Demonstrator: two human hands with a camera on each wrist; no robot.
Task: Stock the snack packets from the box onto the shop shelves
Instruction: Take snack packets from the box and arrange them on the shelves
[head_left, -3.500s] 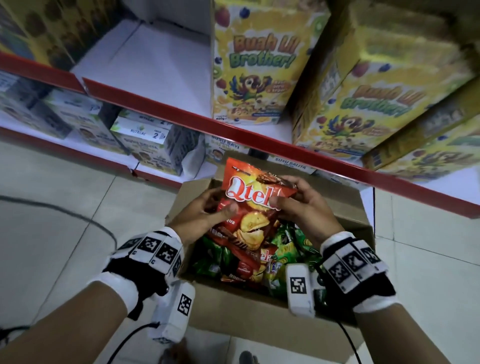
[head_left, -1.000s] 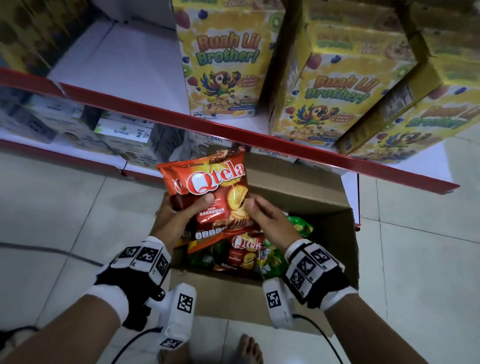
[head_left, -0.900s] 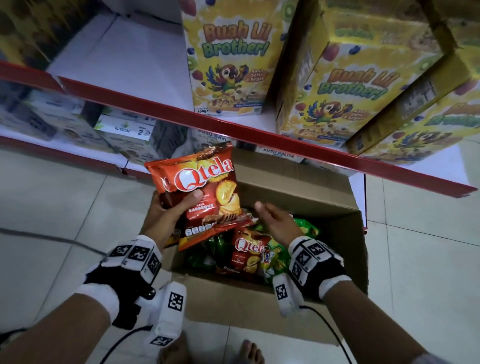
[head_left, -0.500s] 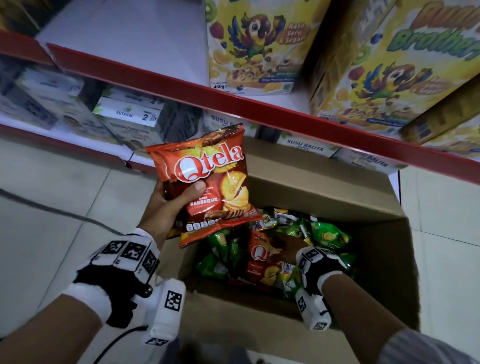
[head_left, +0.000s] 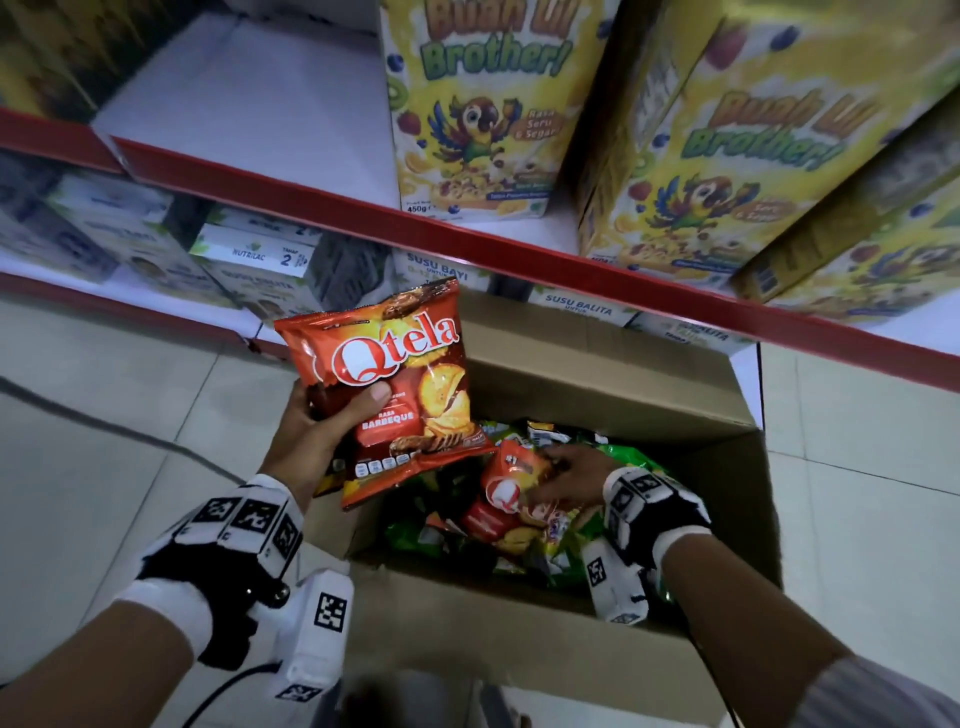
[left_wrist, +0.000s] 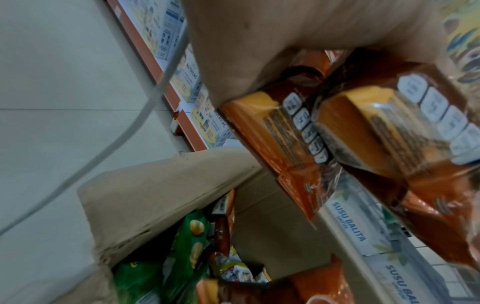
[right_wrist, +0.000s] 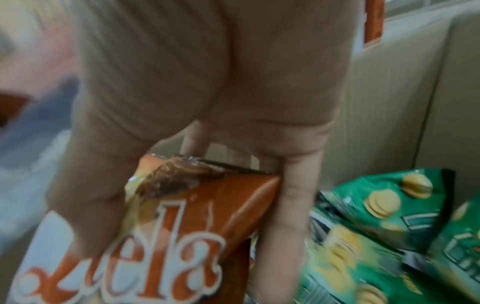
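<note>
My left hand (head_left: 332, 421) grips a red Qtela barbecue packet (head_left: 395, 364) upright above the box's left rim, thumb across its front. In the left wrist view that packet (left_wrist: 389, 127) has a second red packet (left_wrist: 280, 131) stacked against it under the same hand (left_wrist: 259, 41). My right hand (head_left: 571, 470) is down inside the cardboard box (head_left: 597, 364), pinching the top edge of another red Qtela packet (head_left: 501, 493). In the right wrist view the thumb lies on that packet's (right_wrist: 182, 236) front and the fingers (right_wrist: 285, 195) behind it. Green snack packets (right_wrist: 384, 201) lie around it.
The box stands on the tiled floor against the shelving. A red-edged shelf (head_left: 467, 228) above it carries yellow cereal boxes (head_left: 478, 130), with bare white shelf to their left. The lower shelf holds white milk-powder cartons (head_left: 260, 260). A cable (head_left: 104, 421) runs across the floor at the left.
My right hand let go of the raised packet, dropped into the box and took hold of another red packet. My left hand keeps its packets up. The view tilted down toward the box.
</note>
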